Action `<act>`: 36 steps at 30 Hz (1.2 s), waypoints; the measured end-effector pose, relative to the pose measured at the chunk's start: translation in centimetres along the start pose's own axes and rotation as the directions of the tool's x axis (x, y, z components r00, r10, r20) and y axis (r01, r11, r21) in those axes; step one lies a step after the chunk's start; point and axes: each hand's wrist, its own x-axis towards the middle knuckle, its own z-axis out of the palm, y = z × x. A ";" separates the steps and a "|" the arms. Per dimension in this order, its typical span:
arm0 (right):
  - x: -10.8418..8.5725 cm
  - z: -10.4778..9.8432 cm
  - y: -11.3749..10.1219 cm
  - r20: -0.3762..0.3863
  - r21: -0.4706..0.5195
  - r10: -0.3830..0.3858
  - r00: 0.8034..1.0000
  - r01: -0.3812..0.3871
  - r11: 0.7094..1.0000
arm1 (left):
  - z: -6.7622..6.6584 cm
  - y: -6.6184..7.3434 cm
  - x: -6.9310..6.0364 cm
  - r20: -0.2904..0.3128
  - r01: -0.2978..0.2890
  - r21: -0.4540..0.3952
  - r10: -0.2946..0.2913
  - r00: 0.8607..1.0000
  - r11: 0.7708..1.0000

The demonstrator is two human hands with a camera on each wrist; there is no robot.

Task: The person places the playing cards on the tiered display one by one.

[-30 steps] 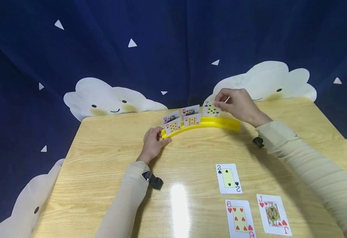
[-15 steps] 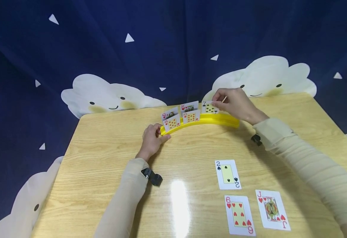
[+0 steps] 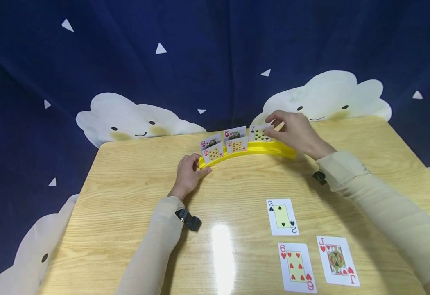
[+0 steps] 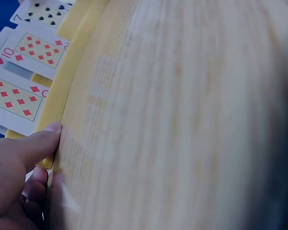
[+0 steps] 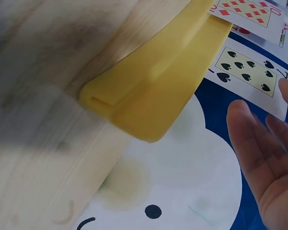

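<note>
A curved yellow card holder point(image 3: 264, 148) stands near the table's far edge. My left hand point(image 3: 188, 175) pinches its left end, thumb in front, as the left wrist view also shows. Its front slot carries a diamonds number card point(image 3: 213, 153) and the ten of diamonds point(image 3: 236, 145). Behind these stand a queen point(image 3: 210, 141) and a king point(image 3: 234, 133), both partly covered. The seven of spades point(image 5: 249, 72) stands upright in the back slot, right of the king. My right hand point(image 5: 273, 163) is beside this card, its fingers spread and holding nothing; the thumb is close to the card's edge.
The two of spades point(image 3: 282, 217), six of hearts point(image 3: 297, 267) and jack of hearts point(image 3: 337, 261) lie face up on the wooden table point(image 3: 134, 196), at the near right. A dark blue cloth point(image 3: 200, 53) with white clouds hangs behind the table.
My right hand pinched the seven of spades earlier; its fingers have now parted and let go of it. The card sank slightly into the holder. My left hand kept its grip.
</note>
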 end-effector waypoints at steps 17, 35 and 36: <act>-15.1 -2.2 1.6 0.176 -0.212 0.015 0.984 0.023 0.977 | 0.1 0.1 -0.2 0.006 -0.040 0.000 0.040 0.999 0.999; -27.0 0.0 2.0 0.205 -0.320 -0.037 0.978 0.103 0.942 | -0.2 0.1 -0.2 0.003 -0.040 0.001 0.040 0.999 0.999; -27.0 0.1 2.0 0.190 -0.310 -0.046 0.981 0.105 0.945 | -0.2 0.1 -0.2 0.004 -0.036 0.002 0.036 0.999 0.999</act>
